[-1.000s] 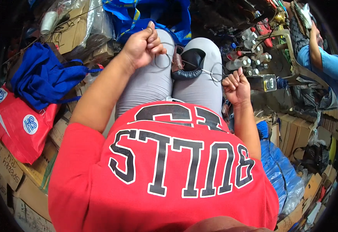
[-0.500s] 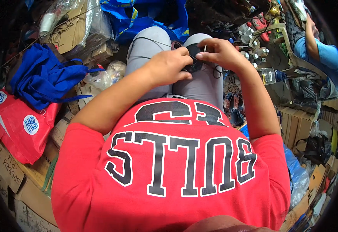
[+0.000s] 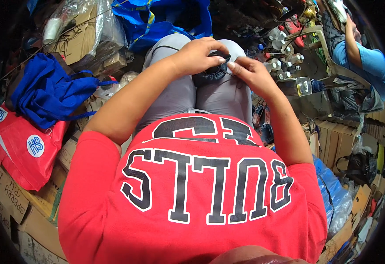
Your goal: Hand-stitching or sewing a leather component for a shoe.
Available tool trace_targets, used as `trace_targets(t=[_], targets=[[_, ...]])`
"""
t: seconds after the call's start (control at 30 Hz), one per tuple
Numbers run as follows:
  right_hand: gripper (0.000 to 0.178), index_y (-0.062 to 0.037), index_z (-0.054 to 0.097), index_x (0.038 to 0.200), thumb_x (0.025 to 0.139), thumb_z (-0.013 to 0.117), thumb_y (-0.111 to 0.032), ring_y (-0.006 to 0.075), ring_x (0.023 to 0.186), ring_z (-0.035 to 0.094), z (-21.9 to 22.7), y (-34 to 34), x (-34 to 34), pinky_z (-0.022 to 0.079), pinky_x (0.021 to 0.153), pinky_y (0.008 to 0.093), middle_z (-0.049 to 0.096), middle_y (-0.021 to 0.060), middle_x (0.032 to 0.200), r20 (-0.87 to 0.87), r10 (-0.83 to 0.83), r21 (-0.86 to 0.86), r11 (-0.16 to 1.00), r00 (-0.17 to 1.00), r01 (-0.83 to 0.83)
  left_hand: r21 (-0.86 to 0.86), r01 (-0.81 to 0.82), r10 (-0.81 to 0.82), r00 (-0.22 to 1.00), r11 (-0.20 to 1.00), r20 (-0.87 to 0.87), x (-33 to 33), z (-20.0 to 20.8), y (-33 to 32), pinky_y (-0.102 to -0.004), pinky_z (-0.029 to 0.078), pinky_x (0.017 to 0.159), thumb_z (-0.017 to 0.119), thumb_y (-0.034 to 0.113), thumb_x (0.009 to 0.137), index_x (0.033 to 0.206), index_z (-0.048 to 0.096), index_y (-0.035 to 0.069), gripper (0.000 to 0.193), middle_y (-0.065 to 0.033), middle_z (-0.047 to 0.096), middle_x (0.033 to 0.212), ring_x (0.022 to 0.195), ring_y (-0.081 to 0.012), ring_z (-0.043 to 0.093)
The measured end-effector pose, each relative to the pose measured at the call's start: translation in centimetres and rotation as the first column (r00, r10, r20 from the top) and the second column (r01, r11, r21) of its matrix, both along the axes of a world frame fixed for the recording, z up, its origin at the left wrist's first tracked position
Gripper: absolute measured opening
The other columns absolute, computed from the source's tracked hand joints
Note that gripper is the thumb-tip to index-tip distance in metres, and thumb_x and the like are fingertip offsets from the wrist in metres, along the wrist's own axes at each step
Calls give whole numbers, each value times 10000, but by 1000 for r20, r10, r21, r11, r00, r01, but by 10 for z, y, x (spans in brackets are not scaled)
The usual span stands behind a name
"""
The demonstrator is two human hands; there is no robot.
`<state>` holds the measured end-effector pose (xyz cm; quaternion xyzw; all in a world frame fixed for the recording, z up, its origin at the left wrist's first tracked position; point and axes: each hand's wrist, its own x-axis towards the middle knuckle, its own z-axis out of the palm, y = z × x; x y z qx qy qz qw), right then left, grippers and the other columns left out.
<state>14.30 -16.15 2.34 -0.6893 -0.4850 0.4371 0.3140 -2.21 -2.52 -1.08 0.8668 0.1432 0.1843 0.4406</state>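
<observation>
A black, rounded piece with a puckered edge, shaped somewhat like a shoe point(image 3: 209, 75), rests over my knees in grey trousers point(image 3: 175, 94). My left hand point(image 3: 199, 56) is closed on its far edge, with the thumb and fingers bent over it. My right hand point(image 3: 252, 75) is at its right side, thumb and forefinger pinched together close to the left thumb. Whatever lies in that pinch is too small to make out. A thin dark cord point(image 3: 235, 80) trails from the piece below the right fingertips. Another dark strand crosses my left knee.
Ahead stands a blue bag point(image 3: 166, 22). On the left are a blue cloth bag point(image 3: 47, 90), a red bag point(image 3: 23, 149) and cardboard boxes point(image 3: 7, 187). Several small bottles point(image 3: 283, 66) stand to the right, by a chair frame point(image 3: 322, 48). A person's blue sleeve point(image 3: 368, 61) shows at far right.
My left hand has shifted away from me, onto the far edge of the black piece. My right hand has come nearer and slightly right. The piece now sits farther left, its puckered edge showing.
</observation>
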Motion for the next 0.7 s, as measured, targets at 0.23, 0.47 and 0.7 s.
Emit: trace_targets(t=[0.23,0.47,0.7], targets=[[206,33,587,711,798,557,-151,123,514,459,12,-11,-9,423,522,335,488,117,538,268,219,-98,975,938,-200,-127,154,-177,963,980,-203,29,-7,0,-320,438,778,706,238,762,844,629,53,217,-93,574,849,848,-220,556],[239,11,471,628,807,558,-120,110,501,373,26,-50,-12,330,473,319,398,73,540,127,86,102,990,988,-100,-258,112,-177,954,960,-243,34,-1,-6,-298,447,703,737,237,737,775,654,47,211,-66,624,774,759,-149,568],[155,-42,686,976,827,643,-49,114,671,526,51,-52,-4,416,596,241,551,32,743,184,-32,330,943,982,-31,-543,162,-323,921,824,-216,22,1,20,-241,442,786,683,172,812,949,678,17,207,-12,657,861,822,-87,571]])
